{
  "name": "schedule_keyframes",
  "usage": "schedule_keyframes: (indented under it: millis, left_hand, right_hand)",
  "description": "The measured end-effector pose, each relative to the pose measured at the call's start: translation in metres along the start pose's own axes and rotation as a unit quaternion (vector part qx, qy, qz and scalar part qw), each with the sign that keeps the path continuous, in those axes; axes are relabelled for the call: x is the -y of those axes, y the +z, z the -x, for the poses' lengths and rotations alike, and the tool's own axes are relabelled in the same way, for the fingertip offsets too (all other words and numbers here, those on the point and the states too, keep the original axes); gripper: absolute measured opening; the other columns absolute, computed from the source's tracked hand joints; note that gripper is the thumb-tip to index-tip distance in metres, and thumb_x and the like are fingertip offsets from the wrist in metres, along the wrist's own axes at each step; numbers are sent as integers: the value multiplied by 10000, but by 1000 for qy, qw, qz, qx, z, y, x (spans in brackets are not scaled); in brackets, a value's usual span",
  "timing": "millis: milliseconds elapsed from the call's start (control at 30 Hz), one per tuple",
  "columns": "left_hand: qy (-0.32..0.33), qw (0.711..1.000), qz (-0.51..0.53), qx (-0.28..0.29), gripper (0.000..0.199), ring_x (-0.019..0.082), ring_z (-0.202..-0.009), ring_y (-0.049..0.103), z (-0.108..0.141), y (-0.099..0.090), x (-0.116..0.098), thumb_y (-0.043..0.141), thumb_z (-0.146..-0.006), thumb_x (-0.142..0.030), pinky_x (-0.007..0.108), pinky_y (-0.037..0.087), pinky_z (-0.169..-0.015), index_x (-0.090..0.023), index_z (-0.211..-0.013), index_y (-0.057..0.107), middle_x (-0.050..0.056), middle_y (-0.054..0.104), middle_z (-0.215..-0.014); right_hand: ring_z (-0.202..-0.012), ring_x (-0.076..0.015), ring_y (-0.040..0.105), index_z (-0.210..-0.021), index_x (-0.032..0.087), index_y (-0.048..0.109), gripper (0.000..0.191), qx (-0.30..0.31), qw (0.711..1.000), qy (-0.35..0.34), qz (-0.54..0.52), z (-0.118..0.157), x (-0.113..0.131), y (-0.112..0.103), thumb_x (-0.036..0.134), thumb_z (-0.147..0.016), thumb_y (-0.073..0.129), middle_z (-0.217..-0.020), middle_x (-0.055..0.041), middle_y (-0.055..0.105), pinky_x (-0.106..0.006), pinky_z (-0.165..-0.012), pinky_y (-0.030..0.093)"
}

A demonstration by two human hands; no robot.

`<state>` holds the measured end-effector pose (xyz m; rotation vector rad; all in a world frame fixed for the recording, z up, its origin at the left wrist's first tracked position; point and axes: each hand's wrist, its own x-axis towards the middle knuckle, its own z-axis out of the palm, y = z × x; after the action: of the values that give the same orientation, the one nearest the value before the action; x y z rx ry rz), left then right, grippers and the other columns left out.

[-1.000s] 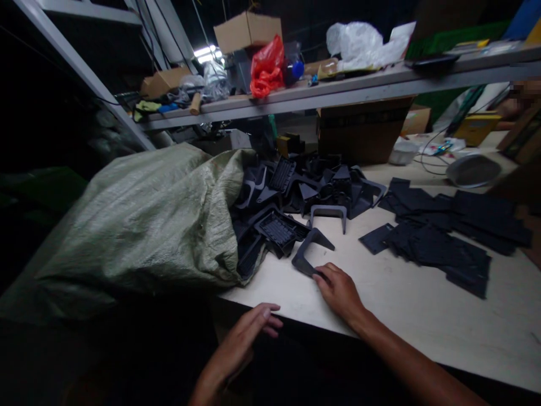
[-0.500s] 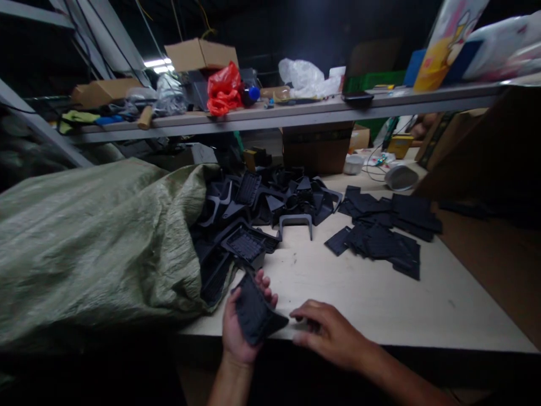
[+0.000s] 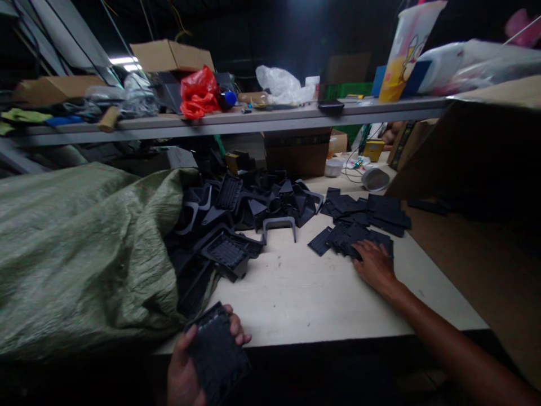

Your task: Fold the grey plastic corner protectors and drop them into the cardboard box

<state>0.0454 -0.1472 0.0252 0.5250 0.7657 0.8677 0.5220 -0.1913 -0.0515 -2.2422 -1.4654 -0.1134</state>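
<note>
My left hand (image 3: 186, 366) grips a black plastic housing (image 3: 217, 355) near the table's front edge, thumb on one side and fingertips round the other. The housing is tilted, its broad face toward me. My right hand (image 3: 374, 264) reaches over the right side of the table, its fingers stretched out and touching the near part of a pile of flat black plates (image 3: 350, 234). What lies under its fingertips is partly hidden. Left of centre is a heap of black plastic parts (image 3: 253, 203), some U-shaped, some ribbed.
A green woven sack (image 3: 93, 254) lies on the left, its mouth beside the heap. Cardboard (image 3: 456, 225) stands along the right. Above the table's back runs a shelf (image 3: 236, 121) with a red bag (image 3: 198, 93) and a drink cup (image 3: 408, 53).
My right hand has moved from beside the left hand, forward and right onto the plates. My left hand with the housing has come lower and to the left. The view has shifted right.
</note>
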Motion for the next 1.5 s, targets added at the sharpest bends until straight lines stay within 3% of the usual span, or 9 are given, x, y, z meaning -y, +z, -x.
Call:
schedule_keyframes:
  millis: [167, 333, 500, 667, 833, 967, 1100, 1267, 1500]
  left_hand:
    - [-72, 991, -81, 74, 605, 261, -770, 662, -12, 8, 19, 583, -838, -741, 464, 566, -850, -208, -1068, 753, 90, 694, -862]
    - [-162, 933, -297, 120, 778, 258, -836, 702, -17, 0, 37, 531, -851, -864, 352, 529, -740, -176, -1141, 747, 137, 768, -985]
    - [-217, 953, -101, 188, 921, 235, -733, 710, -19, 20, 47, 365, -849, -938, 353, 548, -743, -124, -1071, 735, 129, 740, -857]
    - [-127, 979, 121, 108, 866, 215, -760, 697, -22, 36, 52, 316, -924, -873, 396, 602, -823, -117, -1032, 725, 87, 703, -842]
    - [-49, 975, 215, 8, 837, 217, -869, 745, -18, 32, 58, 370, -941, -848, 439, 621, -946, -109, -1093, 734, 100, 761, -933]
    - [-31, 978, 205, -18, 805, 242, -948, 772, -20, 34, 64, 412, -954, -817, 490, 596, -1025, -101, -1093, 752, 131, 799, -993]
    - [-27, 978, 205, -17, 783, 266, -1051, 767, -28, 41, 69, 430, -971, -785, 504, 555, -1088, -86, -1115, 750, 159, 801, -1095]
    - [-1, 983, 179, -34, 733, 337, -1264, 692, -35, 51, 72, 504, -958, -760, 521, 516, -1127, -92, -1142, 743, 199, 776, -1217]
    - [-12, 990, 133, -41, 820, 350, -1264, 689, -37, 63, 74, 486, -940, -797, 483, 522, -1124, -57, -1170, 753, 213, 778, -1204]
  right_hand:
    - [-1246, -327, 651, -1123, 198, 784, 339, -25, 998, -42, -45, 1, 12, -12, 176, -907, 523, -1217, -126, 770, -626, -1238, 274]
    - [-1118, -331, 702, -1190, 154, 776, 373, -35, 990, -39, -128, -2, 43, -37, 340, -1020, 501, -1194, -165, 766, -512, -1044, 521]
    - [-838, -230, 752, -1137, 173, 790, 348, 95, 970, -52, -216, 25, 93, -9, 454, -988, 649, -1010, -65, 807, -296, -726, 585]
    - [-869, -279, 728, -1153, 165, 780, 361, 145, 970, -5, -193, 47, 123, 18, 456, -959, 690, -965, -97, 784, -360, -790, 556]
    - [-1157, -394, 659, -1458, 163, 623, 753, 151, 986, -9, -69, 59, 129, 3, 648, -895, 743, -1249, -190, 724, -507, -999, 515]
    - [-1220, -429, 636, -1429, 168, 664, 681, 189, 978, -82, -8, 75, 121, -6, 559, -886, 788, -1368, -188, 683, -553, -1028, 518]
    - [-1085, -375, 719, -1360, 228, 728, 571, 185, 974, -44, -119, 85, 128, -24, 535, -884, 802, -1240, -116, 758, -496, -949, 577]
    - [-1102, -285, 738, -1451, 286, 652, 584, 167, 921, -70, -346, 108, 176, -60, 536, -934, 763, -1327, -49, 731, -406, -980, 600]
    - [-1268, -270, 676, -1514, 254, 584, 556, 160, 920, -179, -309, 127, 217, -53, 427, -999, 702, -1420, -73, 679, -406, -1103, 550]
